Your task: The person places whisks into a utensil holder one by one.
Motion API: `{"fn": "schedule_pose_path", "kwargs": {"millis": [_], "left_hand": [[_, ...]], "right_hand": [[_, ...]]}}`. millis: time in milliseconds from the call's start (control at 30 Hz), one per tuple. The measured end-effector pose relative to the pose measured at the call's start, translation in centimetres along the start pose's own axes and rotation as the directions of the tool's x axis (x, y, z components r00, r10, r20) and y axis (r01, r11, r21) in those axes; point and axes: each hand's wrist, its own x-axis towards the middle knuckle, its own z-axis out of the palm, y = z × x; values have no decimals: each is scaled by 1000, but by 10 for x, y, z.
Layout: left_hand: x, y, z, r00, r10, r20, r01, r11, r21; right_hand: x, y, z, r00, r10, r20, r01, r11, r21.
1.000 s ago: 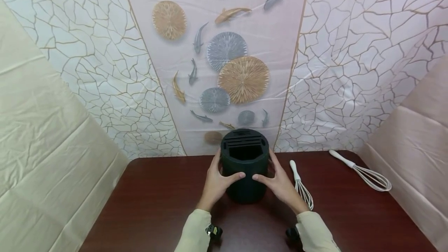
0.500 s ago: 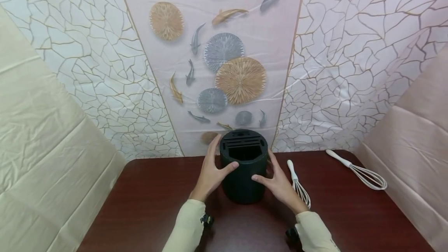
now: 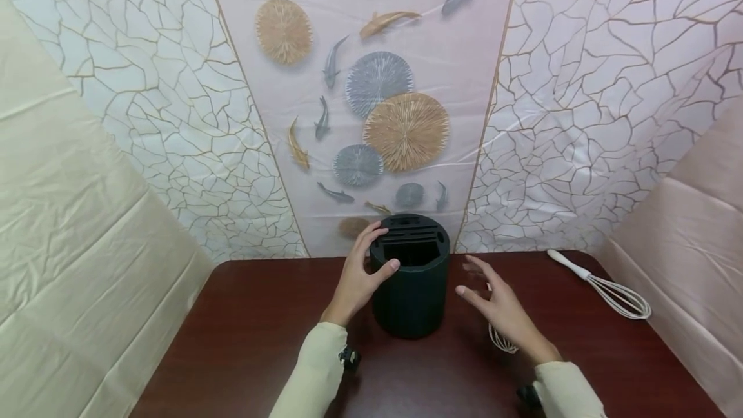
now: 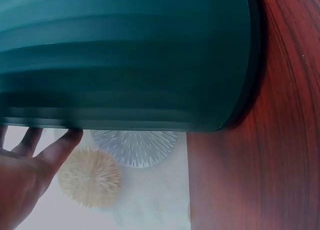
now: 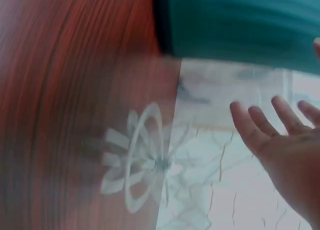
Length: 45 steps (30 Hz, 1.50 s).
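Observation:
A dark green round utensil holder (image 3: 409,302), with slots and a wide opening in its black top, stands upright on the table. My left hand (image 3: 355,286) rests at its left side, fingertips over the rim and thumb by the front edge. In the left wrist view those fingers (image 4: 62,147) are extended, tips right at the holder's side. To the right, my right hand (image 3: 507,318) is apart from the holder, fingers spread and holding nothing. A white-handled whisk (image 3: 502,342) lies below it, largely hidden by the hand; the right wrist view shows this whisk (image 5: 131,160) blurred.
Another white whisk (image 3: 618,295) lies at the right end of the dark red wooden table (image 3: 261,328). A patterned cloth (image 3: 174,115) hangs close behind the table's back edge, with plain cloth walls at both sides.
My right hand has let go of the holder and moved right, over the nearer whisk. My left hand loosened from the holder, then came back higher, onto its rim. The holder remains standing.

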Motion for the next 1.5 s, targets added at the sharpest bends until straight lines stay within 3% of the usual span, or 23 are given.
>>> {"fn": "schedule_pose_path", "kwargs": {"millis": [133,267,433,567,733,900,1067,1233,1300,1400,1500], "left_hand": [[1,-5,4,1000,3,-9,-3,1000,-8],[3,-5,9,1000,-3,-3,3,1000,-29],[3,-7,11,1000,-8,-15,7,999,-44],[2,-8,9,1000,-11,-25,10,999,-34],[2,-7,7,1000,-8,-23,7,999,-33],[2,-6,6,1000,-4,-27,3,999,-32],[0,-6,5,1000,5,-15,-5,999,-41],[1,-6,2,1000,14,-28,-15,999,-35],[1,-6,2,999,14,-33,-15,999,-30],[1,-7,3,999,12,-30,-13,999,-31],[0,-8,4,1000,12,-25,-12,999,-32]], "right_hand": [[-7,19,-24,995,-59,-82,44,983,-176],[-14,49,-48,970,-223,-101,189,944,-270],[-21,85,-63,916,-399,47,395,876,-277],[-26,98,-62,878,-434,201,475,839,-264],[-25,98,-59,850,-446,280,522,785,-335],[-24,95,-61,872,-383,306,485,762,-429],[-26,89,-61,912,-260,317,389,796,-464],[-24,78,-54,946,-198,258,311,782,-541],[-22,74,-52,962,-149,229,257,779,-572],[-20,68,-50,982,-48,185,149,800,-581],[-16,63,-48,986,43,162,58,819,-571]]}}
